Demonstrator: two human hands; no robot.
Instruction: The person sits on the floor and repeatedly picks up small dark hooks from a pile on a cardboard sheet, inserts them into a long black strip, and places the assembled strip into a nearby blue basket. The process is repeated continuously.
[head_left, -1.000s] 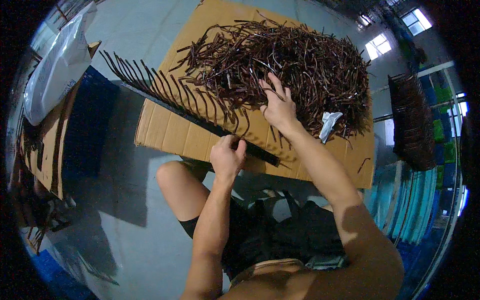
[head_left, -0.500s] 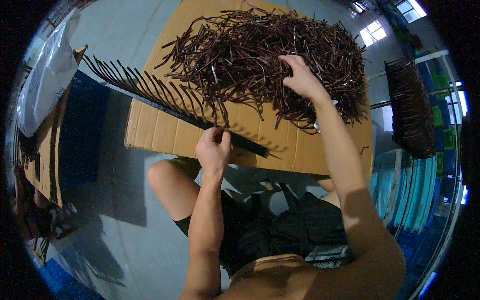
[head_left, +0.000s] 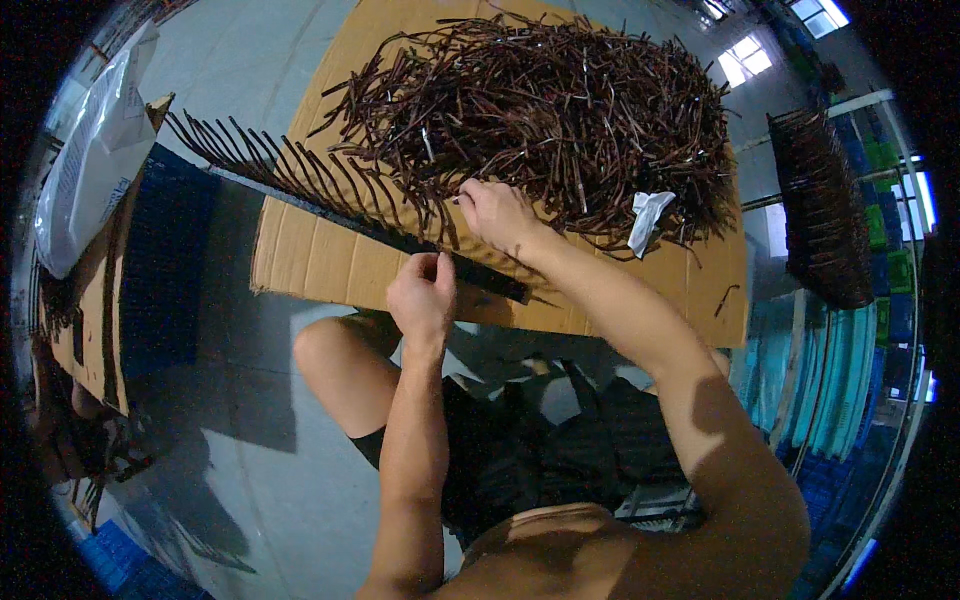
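Note:
A long black bar (head_left: pixel 375 232) lies slantwise along the near left edge of the cardboard, with a row of thin, curved brown strips (head_left: pixel 290 170) standing out from its far side. My left hand (head_left: pixel 422 295) is closed in a pinch at the bar's near edge, toward its right end. Just beyond the bar, my right hand (head_left: pixel 500 215) is closed too, thumb and forefinger together. A small pale tip shows at those fingers; the rest of what they hold cannot be made out. Behind my right hand spreads a big tangled heap of brown strips (head_left: pixel 560 110).
The cardboard sheet (head_left: pixel 640 300) carries the heap, a crumpled white scrap (head_left: pixel 648 220) and a stray strip (head_left: pixel 727 298). A clear plastic bag (head_left: pixel 90 170) rests on a carton at left. At right hangs a dark bristly bundle (head_left: pixel 820 210), above turquoise sheets (head_left: pixel 825 385).
My right hand has come out of the heap, leftward and nearer, its fingers closing from spread to pinched. The white scrap is now uncovered. My left hand stays on the bar.

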